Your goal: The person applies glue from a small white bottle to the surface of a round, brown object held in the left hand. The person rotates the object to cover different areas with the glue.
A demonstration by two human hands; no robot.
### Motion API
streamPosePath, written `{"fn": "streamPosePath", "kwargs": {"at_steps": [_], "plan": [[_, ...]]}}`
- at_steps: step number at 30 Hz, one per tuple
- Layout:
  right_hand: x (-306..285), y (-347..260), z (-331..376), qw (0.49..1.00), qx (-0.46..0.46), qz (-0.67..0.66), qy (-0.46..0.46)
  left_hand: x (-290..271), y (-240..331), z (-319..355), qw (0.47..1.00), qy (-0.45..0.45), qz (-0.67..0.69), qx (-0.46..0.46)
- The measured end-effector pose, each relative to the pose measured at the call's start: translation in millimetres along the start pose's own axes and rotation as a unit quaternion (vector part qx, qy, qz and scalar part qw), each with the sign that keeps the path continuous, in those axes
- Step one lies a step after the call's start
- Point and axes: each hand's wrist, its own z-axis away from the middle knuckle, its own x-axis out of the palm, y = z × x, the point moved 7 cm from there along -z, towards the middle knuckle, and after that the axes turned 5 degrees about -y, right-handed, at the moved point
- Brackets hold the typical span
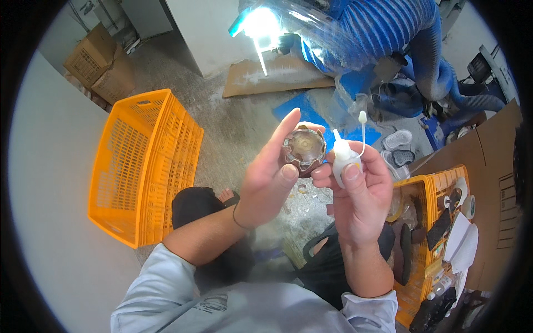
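My left hand [269, 177] holds up a small round brownish part [303, 147] with a scalloped metal rim, pinched between thumb and fingers. My right hand [358, 194] grips a small white squeeze bottle [344, 158] with a pointed nozzle. Its loose cap [362, 117] dangles up on a thin tether. The nozzle tip sits right beside the round part's right edge. Both hands are raised above my lap, close together and touching at the fingertips.
An orange plastic crate [145, 161] stands on the concrete floor to my left. A second orange crate [430, 222] with tools and papers sits at my right. Blue ribbed hoses [388, 33], a bright lamp [261, 25], cardboard boxes [100, 61] and shoes [398, 140] lie beyond.
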Motion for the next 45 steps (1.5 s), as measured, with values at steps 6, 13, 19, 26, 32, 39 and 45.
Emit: {"fn": "streamPosePath", "kwargs": {"at_steps": [6,13,19,26,32,39,45], "plan": [[8.6,-1.5,-4.5,0.999,-0.035,-0.016,-0.003,6.8,8.2,-3.6,0.998,0.056,-0.013,0.017],[16.5,-2.3,-8.3,0.998,-0.060,-0.030,-0.007,6.8,17.4,-10.6,0.994,0.078,-0.043,0.059],[19.1,-3.0,-7.7,0.998,-0.065,-0.022,-0.015,6.7,20.9,-11.5,0.996,0.077,-0.009,0.051],[19.3,-2.9,-7.5,0.996,-0.073,-0.038,-0.020,9.3,23.8,-10.8,0.996,0.078,0.009,0.036],[21.3,-3.0,-6.2,0.997,-0.070,-0.033,-0.015,13.1,29.4,-12.5,0.995,0.081,0.012,0.059],[22.3,-1.4,-5.4,0.997,-0.069,-0.030,-0.018,11.0,28.6,-11.5,0.992,0.105,0.056,0.038],[22.6,-0.8,-5.0,0.996,-0.074,-0.030,-0.025,10.8,30.3,-13.7,0.992,0.110,0.059,0.030]]}}
